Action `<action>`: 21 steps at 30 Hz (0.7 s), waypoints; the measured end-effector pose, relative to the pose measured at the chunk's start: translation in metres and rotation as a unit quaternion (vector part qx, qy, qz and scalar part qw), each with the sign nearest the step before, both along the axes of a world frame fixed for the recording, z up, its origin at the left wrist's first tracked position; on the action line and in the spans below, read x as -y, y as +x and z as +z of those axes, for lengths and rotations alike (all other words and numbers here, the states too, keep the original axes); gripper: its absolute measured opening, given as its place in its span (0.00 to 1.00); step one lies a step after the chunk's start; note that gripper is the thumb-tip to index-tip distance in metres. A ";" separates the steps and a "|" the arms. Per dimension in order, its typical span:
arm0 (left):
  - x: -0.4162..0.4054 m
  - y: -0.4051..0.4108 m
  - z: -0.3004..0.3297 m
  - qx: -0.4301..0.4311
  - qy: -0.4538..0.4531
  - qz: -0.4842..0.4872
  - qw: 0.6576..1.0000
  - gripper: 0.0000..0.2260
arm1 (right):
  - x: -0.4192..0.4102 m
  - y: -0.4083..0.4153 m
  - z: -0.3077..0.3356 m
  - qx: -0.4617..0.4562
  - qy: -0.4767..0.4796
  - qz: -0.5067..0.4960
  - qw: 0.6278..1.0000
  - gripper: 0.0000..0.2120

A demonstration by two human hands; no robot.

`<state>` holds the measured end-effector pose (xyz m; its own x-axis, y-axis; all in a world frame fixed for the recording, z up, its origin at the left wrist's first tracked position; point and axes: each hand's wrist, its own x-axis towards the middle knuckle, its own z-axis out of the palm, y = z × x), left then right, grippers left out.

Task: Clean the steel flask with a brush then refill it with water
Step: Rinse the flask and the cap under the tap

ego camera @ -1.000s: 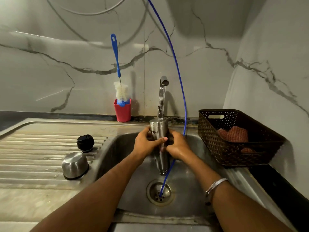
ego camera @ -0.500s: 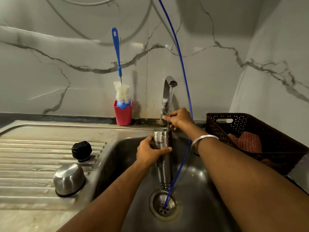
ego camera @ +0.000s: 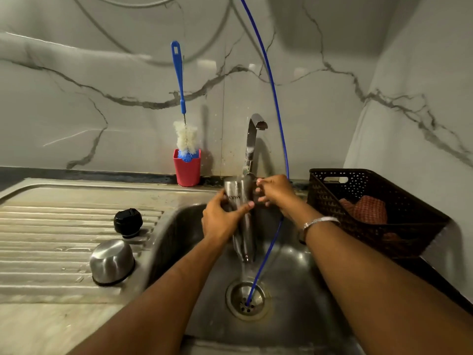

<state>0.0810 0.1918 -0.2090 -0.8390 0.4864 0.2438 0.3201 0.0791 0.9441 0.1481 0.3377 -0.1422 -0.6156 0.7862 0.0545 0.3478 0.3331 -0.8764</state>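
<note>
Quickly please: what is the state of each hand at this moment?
Left hand: closed around the steel flask, holding it over the sink.
Right hand: at the flask's rim near the tap, fingers loosely curled; any grip cannot be told.

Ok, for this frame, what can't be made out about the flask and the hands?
All head view:
- Water level inside the flask: the camera angle does not show into its mouth.
- Flask's middle: covered by the left hand; its lower part is motion-blurred.
- What the right hand touches, flask rim or tap base: fingers blurred, contact unclear.
- Flask's printed wording: too small and blurred.
</note>
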 end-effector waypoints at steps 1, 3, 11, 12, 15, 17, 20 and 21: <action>0.006 0.003 0.013 -0.009 0.021 0.011 1.000 0.43 | 0.014 0.012 0.001 -0.034 -0.047 0.000 0.998 0.12; 0.019 0.008 0.037 -0.045 0.060 0.011 0.997 0.42 | 0.041 0.032 0.000 -0.104 -0.085 0.067 0.989 0.09; 0.068 0.025 0.026 -0.112 -0.048 -0.016 0.992 0.32 | 0.103 0.041 -0.053 0.007 0.093 0.126 0.988 0.36; 0.070 0.021 0.029 -0.124 -0.014 -0.013 0.992 0.32 | 0.105 0.041 -0.046 -0.041 0.110 0.112 0.987 0.34; 0.075 0.012 0.028 -0.097 -0.021 -0.034 0.995 0.25 | 0.103 0.034 -0.045 -0.051 0.139 0.090 0.985 0.33; 0.078 0.011 0.016 -0.066 -0.132 -0.035 0.988 0.23 | 0.107 0.034 -0.056 0.058 0.077 0.117 0.988 0.33; 0.075 0.015 0.021 -0.129 -0.066 0.008 0.989 0.26 | 0.103 0.033 -0.055 -0.031 0.123 0.071 0.989 0.33; 0.072 0.017 0.026 -0.145 -0.035 0.021 0.989 0.27 | 0.102 0.031 -0.053 -0.073 0.142 0.050 0.986 0.34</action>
